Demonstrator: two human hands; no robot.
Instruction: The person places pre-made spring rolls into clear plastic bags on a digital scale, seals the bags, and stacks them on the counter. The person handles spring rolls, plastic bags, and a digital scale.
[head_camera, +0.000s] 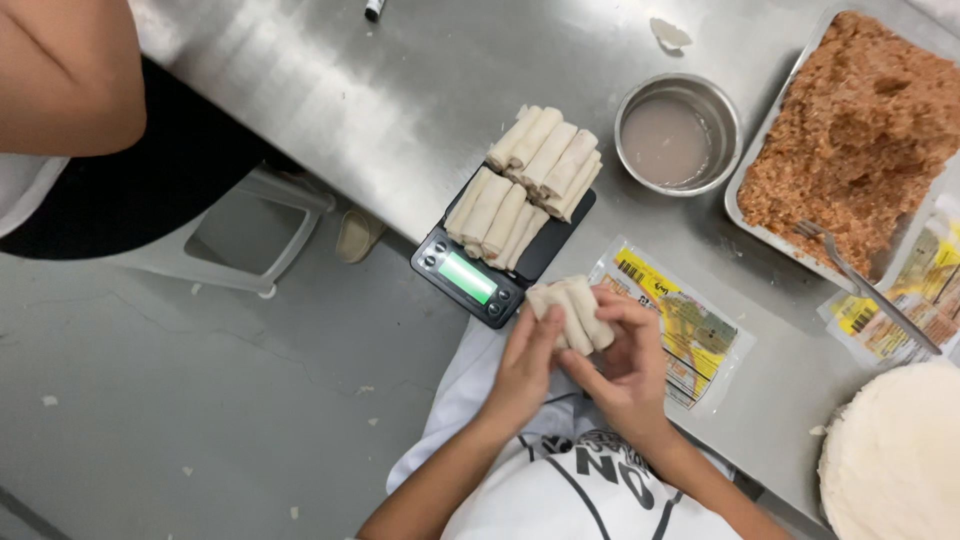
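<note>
head view, looking down: the left hand (527, 362) and the right hand (622, 362) meet just over the near edge of the steel table (400, 110), and both are closed around a small bundle of pale rolled wrappers (572, 310), which sticks up from between the fingers; the left fingers press its left side, the right fingers curl over its right side. just beyond the bundle, up and to the left, sits a black digital scale (470, 275) with a lit green display, and on its platform lies a pile of finished rolls (528, 185), stacked in two rough rows. to the right of the hands a printed plastic packet (690, 335) lies flat on the table. farther out stands a round metal bowl (680, 135) holding cloudy liquid, and beside it a metal tray (742, 205) heaped with brown minced filling (860, 130), a fork (865, 285) resting at its near edge. a round stack of white wrappers (895, 455) sits at the lower right.
</note>
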